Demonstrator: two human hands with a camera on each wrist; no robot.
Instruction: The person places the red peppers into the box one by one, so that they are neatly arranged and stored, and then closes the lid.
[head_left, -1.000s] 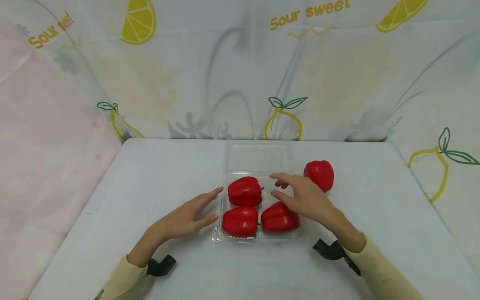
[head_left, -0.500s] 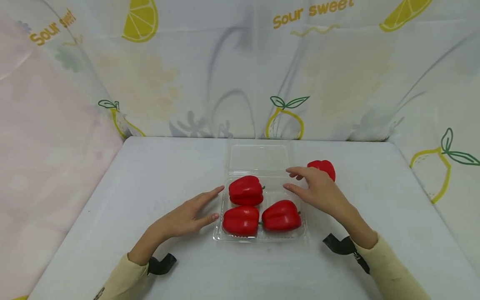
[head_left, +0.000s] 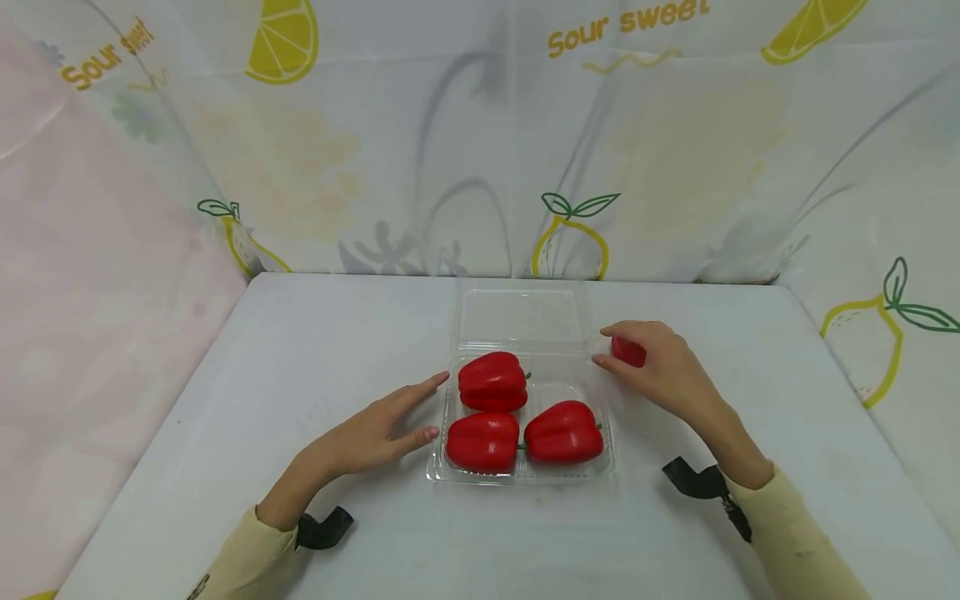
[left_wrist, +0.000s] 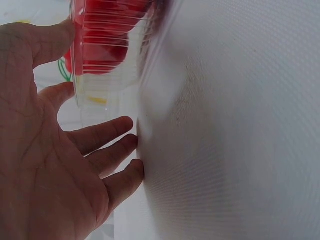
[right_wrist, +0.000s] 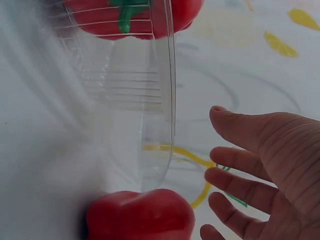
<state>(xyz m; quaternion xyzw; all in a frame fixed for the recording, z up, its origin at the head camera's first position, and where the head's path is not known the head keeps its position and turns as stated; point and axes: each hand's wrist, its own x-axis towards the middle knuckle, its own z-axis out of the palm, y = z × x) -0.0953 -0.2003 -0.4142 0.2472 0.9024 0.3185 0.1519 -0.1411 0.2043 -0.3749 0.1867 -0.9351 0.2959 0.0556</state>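
Observation:
A clear plastic clamshell container (head_left: 558,390) lies on the white table with its lid (head_left: 521,312) folded back. Three red bell peppers sit in it: one at back left (head_left: 492,382), one at front left (head_left: 482,443) and one at front right (head_left: 564,432). My left hand (head_left: 360,439) is spread at the container's left side, thumb and forefinger at its rim. To the right of the container, my right hand (head_left: 670,372) hovers over another red bell pepper (right_wrist: 142,215), fingers loosely bent. The right wrist view shows a gap between those fingers and that pepper, which the hand mostly hides in the head view.
The white table (head_left: 337,333) extends to both sides of the container. A printed cloth backdrop (head_left: 465,150) with lemons and lettering rises behind and at the sides. Dark wrist straps (head_left: 324,529) show below both sleeves.
My right hand has moved away from the container to the right and now covers most of the loose bell pepper. My left hand has stayed in place.

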